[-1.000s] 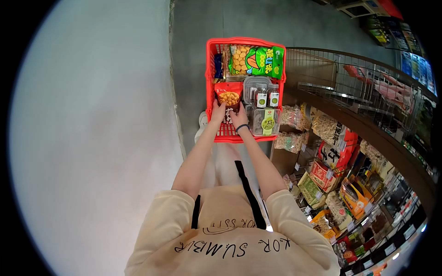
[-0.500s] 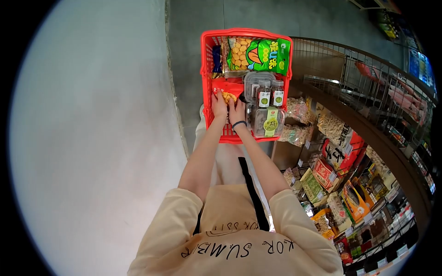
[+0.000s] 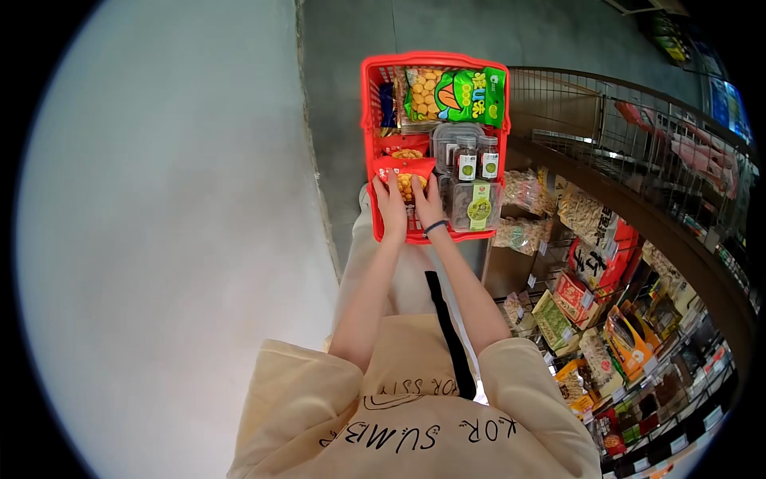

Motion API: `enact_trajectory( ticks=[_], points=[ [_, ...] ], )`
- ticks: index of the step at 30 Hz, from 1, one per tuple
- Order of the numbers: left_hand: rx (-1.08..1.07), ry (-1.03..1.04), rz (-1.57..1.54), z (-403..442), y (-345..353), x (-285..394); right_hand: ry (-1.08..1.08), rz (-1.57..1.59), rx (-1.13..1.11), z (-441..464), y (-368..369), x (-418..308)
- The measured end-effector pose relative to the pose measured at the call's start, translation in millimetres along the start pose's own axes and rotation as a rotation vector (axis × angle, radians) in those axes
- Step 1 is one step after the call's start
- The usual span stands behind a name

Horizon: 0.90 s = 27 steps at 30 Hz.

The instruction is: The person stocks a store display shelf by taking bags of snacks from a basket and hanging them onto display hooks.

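A red snack bag (image 3: 405, 167) with a picture of yellow snacks is gripped from both sides, low in the red shopping basket (image 3: 369, 88). My left hand (image 3: 391, 209) holds its left side and my right hand (image 3: 429, 204) its right side, fingers closed on it. Behind it lies a second red bag (image 3: 396, 144). To the right of my hands are a clear plastic box with a green label (image 3: 479, 209) and two dark jars (image 3: 467, 164). A green snack bag (image 3: 477, 96) fills the basket's far end, beside a dark blue packet (image 3: 387, 104).
Shelves with several bagged foods, among them a bag of dried goods (image 3: 585, 215) and an orange pack (image 3: 630, 343), stand close on the right. A wire rack (image 3: 590, 104) curves beyond the basket. A pale wall (image 3: 175, 239) runs along the left.
My hands have lifted the red snack bag toward me, uncovering a second red bag behind it. The basket sits slightly farther right in view.
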<state>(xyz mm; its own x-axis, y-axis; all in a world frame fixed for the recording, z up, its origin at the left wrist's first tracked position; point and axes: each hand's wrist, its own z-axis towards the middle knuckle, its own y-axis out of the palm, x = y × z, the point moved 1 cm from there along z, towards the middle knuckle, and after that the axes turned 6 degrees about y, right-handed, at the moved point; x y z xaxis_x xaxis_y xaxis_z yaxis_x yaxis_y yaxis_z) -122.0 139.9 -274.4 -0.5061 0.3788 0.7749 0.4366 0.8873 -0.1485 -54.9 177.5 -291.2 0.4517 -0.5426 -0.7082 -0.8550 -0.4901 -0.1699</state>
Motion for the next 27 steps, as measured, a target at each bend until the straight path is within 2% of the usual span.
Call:
enact_trajectory(
  ticks=[3,5,7,9,11,13,15,18,20,25,27],
  points=[
    [-0.093,0.041,-0.032,-14.2,-13.3,16.2,-0.025,0.038,0.018,-22.2,-5.5,-23.2],
    [-0.149,0.114,-0.007,-24.9,-23.1,27.7,-0.2,-0.027,0.036,-39.7,-9.1,-46.1],
    [-0.181,0.145,-0.017,-39.1,-36.4,45.8,-0.24,0.002,0.055,-56.1,-12.0,-55.7],
    [-0.214,0.179,-0.026,-54.9,-51.3,59.9,-0.303,-0.12,0.012,-72.2,-13.6,-57.7],
    [-0.238,0.206,-0.021,-71.1,-66.2,68.1,-0.328,-0.081,0.044,-90.7,-9.5,-59.9],
    [-0.226,0.254,-0.006,-84.1,-81.0,69.1,-0.482,-0.212,0.135,-108.9,-4.3,-64.1],
    [-0.217,0.302,0.012,-95.9,-96.1,69.8,-0.533,-0.206,0.187,-128.2,2.9,-67.5],
    [-0.225,0.408,0.069,-112.2,-119.5,74.8,-0.284,0.105,0.084,-161.8,13.1,-71.5],
    [-0.285,0.374,0.099,-124.2,-135.1,79.1,-0.308,0.116,0.107,-182.9,15.6,-73.4],
    [-0.404,0.45,0.18,-148.3,-163.7,88.8,-0.335,0.171,0.265,-226.7,21.9,-67.5],
    [-0.395,0.657,0.332,-151.4,-172.2,82.7,-0.32,0.17,0.309,-239.9,21.5,-61.1]
  ],
)
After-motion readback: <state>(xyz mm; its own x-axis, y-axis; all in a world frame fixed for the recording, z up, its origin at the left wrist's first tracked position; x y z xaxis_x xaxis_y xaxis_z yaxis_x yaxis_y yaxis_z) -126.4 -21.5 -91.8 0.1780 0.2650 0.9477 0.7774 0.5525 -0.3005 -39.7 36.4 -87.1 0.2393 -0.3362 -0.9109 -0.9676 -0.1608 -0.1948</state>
